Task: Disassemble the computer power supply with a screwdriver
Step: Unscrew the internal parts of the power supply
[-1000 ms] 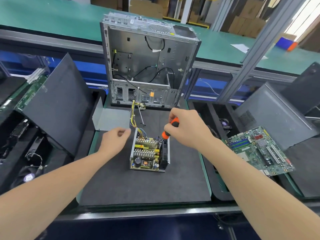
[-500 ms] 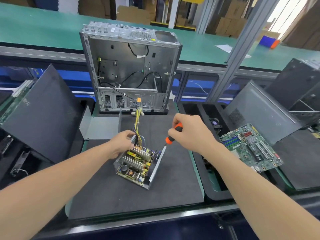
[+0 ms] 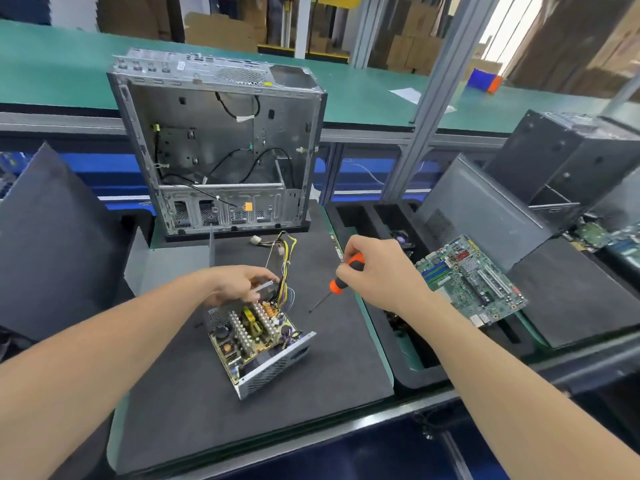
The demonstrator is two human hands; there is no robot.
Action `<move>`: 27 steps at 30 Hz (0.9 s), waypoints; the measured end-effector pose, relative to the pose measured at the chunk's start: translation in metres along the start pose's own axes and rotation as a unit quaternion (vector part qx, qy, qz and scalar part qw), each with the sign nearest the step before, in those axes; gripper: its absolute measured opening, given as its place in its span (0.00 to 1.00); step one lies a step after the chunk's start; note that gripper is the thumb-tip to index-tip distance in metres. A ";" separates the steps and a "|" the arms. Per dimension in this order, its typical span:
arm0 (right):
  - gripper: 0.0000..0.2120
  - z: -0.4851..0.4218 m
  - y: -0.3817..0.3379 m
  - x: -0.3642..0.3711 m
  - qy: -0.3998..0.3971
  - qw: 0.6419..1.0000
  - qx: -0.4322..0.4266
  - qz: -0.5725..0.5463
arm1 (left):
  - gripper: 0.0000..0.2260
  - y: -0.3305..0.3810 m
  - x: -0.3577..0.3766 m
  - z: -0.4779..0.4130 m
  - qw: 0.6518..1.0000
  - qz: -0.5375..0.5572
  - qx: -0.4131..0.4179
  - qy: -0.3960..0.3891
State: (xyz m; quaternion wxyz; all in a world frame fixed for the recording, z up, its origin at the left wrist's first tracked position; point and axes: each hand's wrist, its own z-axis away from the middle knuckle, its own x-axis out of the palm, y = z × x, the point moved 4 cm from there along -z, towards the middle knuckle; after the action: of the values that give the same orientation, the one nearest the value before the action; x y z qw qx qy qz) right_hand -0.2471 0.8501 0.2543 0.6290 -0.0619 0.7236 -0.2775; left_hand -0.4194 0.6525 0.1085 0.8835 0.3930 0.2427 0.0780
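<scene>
Halfway there, the power supply (image 3: 258, 337) sits on the black mat (image 3: 173, 393), cover off and circuit board not yet removed. The left hand (image 3: 239, 284) grips its far wall, and the right hand (image 3: 377, 275) clamps the screwdriver (image 3: 346, 273) beside it.

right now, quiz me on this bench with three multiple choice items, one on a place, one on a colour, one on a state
1. Where does the green rectangular motherboard lie?
A) right of the central black foam mat
B) on that mat
C) left of it

2. What colour is the handle of the thin-shafted screwdriver in the right hand?
A) blue
B) orange and black
C) yellow

3. What is the left hand doing?
A) lying flat
B) gripping the open silver metal power supply
C) hanging idle

Key: 1 A, it lies beyond the mat's right edge; 2 B, orange and black bands show; 3 B, it curls over the supply's far wall.
</scene>
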 end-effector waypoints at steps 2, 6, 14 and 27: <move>0.06 0.004 0.005 -0.001 0.001 1.000 0.008 -0.005 | 0.27 0.007 -0.001 -0.002 0.999 -0.015 -0.011 -0.033; 0.05 0.010 0.018 -0.001 -0.003 1.000 0.021 -0.021 | 0.27 0.016 0.003 -0.011 0.997 -0.012 -0.046 -0.056; 0.05 -0.005 0.047 0.002 -0.027 1.000 -0.006 -0.012 | 0.05 0.046 0.030 -0.041 0.985 0.108 -0.030 0.128; 0.07 -0.072 0.038 0.028 -0.095 0.988 -0.117 0.017 | 0.14 0.045 0.046 -0.010 0.928 -0.024 0.092 0.361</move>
State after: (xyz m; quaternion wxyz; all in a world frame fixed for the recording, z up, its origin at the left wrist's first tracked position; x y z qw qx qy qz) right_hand -0.3105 0.8925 0.2157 0.6882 -0.1486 0.6888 -0.1728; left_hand -0.3823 0.7042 0.1187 0.6977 0.4120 0.5607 0.1708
